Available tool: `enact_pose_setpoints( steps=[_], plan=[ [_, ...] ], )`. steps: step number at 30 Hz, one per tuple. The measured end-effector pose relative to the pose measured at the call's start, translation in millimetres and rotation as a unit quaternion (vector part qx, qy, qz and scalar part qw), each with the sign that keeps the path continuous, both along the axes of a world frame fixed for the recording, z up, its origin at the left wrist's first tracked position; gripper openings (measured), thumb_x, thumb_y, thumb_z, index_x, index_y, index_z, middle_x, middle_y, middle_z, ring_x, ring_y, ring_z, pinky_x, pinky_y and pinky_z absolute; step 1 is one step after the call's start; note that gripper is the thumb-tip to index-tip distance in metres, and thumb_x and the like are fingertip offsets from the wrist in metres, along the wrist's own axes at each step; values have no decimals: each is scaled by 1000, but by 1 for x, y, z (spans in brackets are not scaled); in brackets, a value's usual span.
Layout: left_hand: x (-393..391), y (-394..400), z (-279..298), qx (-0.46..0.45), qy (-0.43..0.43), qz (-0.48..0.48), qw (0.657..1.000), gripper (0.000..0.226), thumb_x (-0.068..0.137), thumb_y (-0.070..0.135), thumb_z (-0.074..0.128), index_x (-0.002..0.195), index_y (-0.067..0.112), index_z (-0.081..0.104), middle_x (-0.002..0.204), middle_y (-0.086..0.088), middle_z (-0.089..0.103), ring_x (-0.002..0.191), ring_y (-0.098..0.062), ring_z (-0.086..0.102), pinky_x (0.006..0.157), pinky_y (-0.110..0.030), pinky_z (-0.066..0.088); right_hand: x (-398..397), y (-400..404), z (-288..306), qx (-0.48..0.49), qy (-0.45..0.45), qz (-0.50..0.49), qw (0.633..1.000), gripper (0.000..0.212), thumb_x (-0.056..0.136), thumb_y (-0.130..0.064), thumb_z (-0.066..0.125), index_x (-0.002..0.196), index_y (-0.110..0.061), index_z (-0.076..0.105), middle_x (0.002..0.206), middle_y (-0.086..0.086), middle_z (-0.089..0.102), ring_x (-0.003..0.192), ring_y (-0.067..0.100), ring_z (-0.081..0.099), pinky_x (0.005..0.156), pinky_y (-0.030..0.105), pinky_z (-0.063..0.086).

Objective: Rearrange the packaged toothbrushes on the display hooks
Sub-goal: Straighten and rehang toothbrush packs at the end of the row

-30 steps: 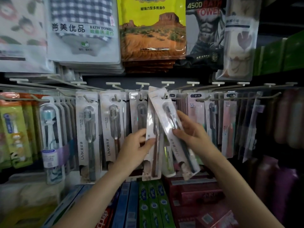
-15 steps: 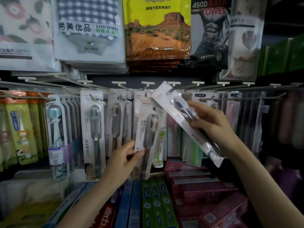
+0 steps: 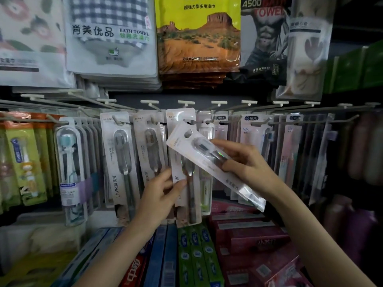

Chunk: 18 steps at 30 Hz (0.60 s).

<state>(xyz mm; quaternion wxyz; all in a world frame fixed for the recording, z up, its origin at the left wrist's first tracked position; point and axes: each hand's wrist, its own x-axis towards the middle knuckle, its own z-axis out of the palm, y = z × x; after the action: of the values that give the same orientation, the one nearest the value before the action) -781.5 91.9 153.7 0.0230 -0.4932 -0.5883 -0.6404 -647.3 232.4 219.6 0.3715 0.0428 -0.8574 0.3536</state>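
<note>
Right hand [image 3: 246, 162] brings the loose toothbrush pack [image 3: 215, 162] back down toward the hooks, less tilted; left hand [image 3: 161, 195] climbs onto the hanging pack [image 3: 184, 168], thumb pressing.

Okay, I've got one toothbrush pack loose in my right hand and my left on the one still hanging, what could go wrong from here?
1. The loose toothbrush pack is tilted, its hang hole beside the hook tip; it may miss the hook and bend the card.
2. Your right hand pinches it mid-length only, so it could slip onto the toothpaste boxes.
3. Your left hand is on the hanging pack; a pull might slide it off.
</note>
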Motion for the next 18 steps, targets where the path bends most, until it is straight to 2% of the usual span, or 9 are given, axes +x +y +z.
enact_pose_setpoints(
  steps=[2,4,8,10,13,16,18],
  plan=[
    [0,-2,-3,10,-20,-6,1000,28,89,10,55,104,33,58,92,27,68,86,6,64,70,-9,47,2,5,-3,-32,17,15,999,48,71,-10,50,104,-43,61,65,-13,64,60,10,53,58,25,42],
    [0,-4,-4,18,-53,-12,998,27,89,11,55,105,32,58,91,25,68,83,5,64,67,-8,47,5,7,-6,-45,23,32,998,51,72,-6,50,98,-48,65,55,-13,54,56,12,46,56,24,38],
    [8,4,1,11,-94,-30,995,18,89,12,56,102,23,62,73,11,71,58,2,61,55,-12,46,3,9,-11,-77,18,48,996,56,82,12,48,102,-39,63,64,-15,64,64,8,56,61,20,45],
    [10,10,6,5,-101,-31,994,17,89,12,57,103,21,62,67,8,69,54,1,59,53,-14,46,1,8,-13,-88,10,52,995,56,83,14,46,101,-36,62,68,-13,67,65,7,58,61,18,47],
    [6,15,15,-30,-85,-28,996,17,90,13,56,102,23,61,70,6,68,49,2,55,51,-13,43,0,6,-9,-110,3,57,992,50,84,14,45,108,-27,61,62,-14,64,62,2,58,60,14,46],
    [-4,13,20,-73,-44,-4,996,14,90,14,57,97,26,60,70,6,67,46,1,53,49,-12,41,-4,4,-4,-70,-19,36,997,49,85,8,48,101,-37,57,60,-16,62,61,0,58,61,13,46],
    [-11,11,23,-102,-22,11,995,12,90,15,57,92,28,59,69,7,64,50,0,55,51,-15,42,-9,1,-2,-57,-26,19,998,46,87,2,52,103,-40,55,66,-14,63,63,1,60,62,16,49]
  ],
)
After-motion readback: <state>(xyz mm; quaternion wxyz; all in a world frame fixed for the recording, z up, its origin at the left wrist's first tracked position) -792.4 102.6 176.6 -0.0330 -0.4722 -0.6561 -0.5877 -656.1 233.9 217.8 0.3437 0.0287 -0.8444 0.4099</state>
